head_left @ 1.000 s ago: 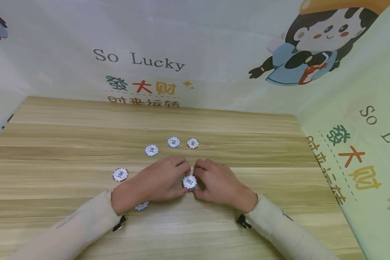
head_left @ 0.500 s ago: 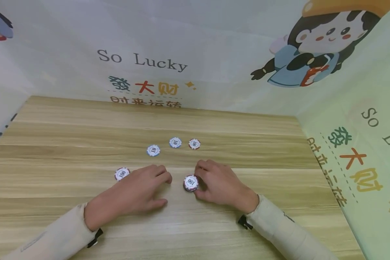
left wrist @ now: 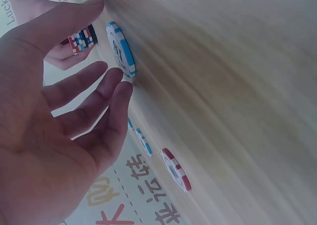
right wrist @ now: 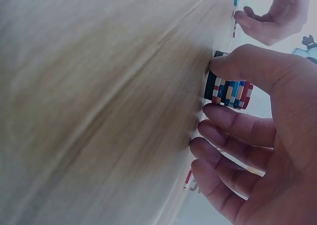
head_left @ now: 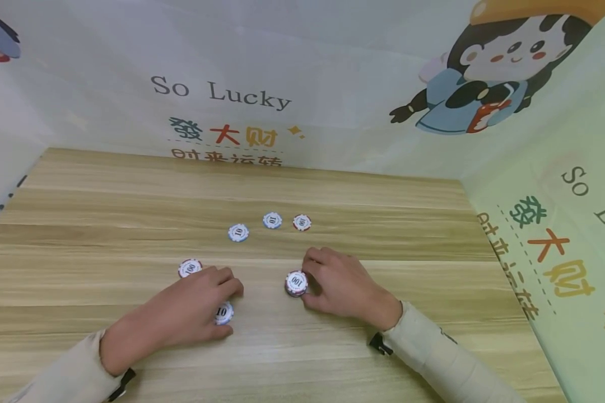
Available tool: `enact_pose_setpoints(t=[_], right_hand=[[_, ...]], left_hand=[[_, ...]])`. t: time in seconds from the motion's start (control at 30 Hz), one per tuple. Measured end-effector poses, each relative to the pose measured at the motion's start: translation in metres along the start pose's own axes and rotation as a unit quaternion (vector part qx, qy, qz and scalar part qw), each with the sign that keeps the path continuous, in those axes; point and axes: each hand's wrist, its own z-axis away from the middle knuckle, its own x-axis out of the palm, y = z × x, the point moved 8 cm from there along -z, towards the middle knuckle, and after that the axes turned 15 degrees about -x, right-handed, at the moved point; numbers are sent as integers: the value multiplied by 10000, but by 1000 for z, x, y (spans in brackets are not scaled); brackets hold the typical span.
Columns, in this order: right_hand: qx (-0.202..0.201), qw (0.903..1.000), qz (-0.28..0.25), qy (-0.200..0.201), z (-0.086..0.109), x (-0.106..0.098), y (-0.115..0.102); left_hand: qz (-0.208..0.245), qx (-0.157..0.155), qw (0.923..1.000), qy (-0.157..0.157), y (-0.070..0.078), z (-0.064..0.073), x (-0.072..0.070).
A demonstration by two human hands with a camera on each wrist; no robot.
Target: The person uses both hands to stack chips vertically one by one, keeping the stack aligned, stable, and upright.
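Observation:
My right hand (head_left: 345, 285) holds a stack of poker chips (head_left: 296, 283) from its right side, a white-faced 100 chip on top. In the right wrist view, the stack (right wrist: 232, 90) shows black, red and blue edges between thumb and index finger. My left hand (head_left: 181, 310) is over a blue-edged 10 chip (head_left: 224, 313) lying flat on the table, thumb on the near side and fingers on the far side. In the left wrist view, a gap shows between the thumb and this chip (left wrist: 120, 49). A red-edged 100 chip (head_left: 189, 268) lies just beyond the left hand, partly covered.
Farther back on the wooden table (head_left: 383, 218) lie two blue-edged 10 chips, one left (head_left: 238, 232) and one in the middle (head_left: 272, 220), and a red-edged 100 chip (head_left: 302, 222). A printed cloth (head_left: 333, 112) hangs behind and at the sides.
My left hand has left the stack and moved left and nearer, over the blue-edged 10 chip. The right hand has stayed at the stack.

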Motion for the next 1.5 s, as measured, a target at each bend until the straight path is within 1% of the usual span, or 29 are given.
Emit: enact_pose_setpoints(t=[0.17, 0.3, 0.5, 0.93, 1.33, 1.5], right_hand=[[-1, 10000, 7, -11, 0, -1, -1], [27, 10000, 23, -30, 0, -1, -1], [33, 10000, 36, -37, 0, -2, -1], [61, 9999, 26, -106, 0, 0, 0], [72, 9999, 52, -80, 0, -2, 0], [95, 9999, 2, -67, 1, -2, 0]], left_hand=[[70, -78, 9999, -53, -4, 2, 1], [129, -32, 9999, -75, -6, 4, 1], [110, 61, 9999, -29, -7, 3, 2], [31, 20, 10000, -73, -3, -1, 2], [170, -72, 9998, -64, 2, -10, 1], [222, 53, 9997, 109, 9, -16, -2]])
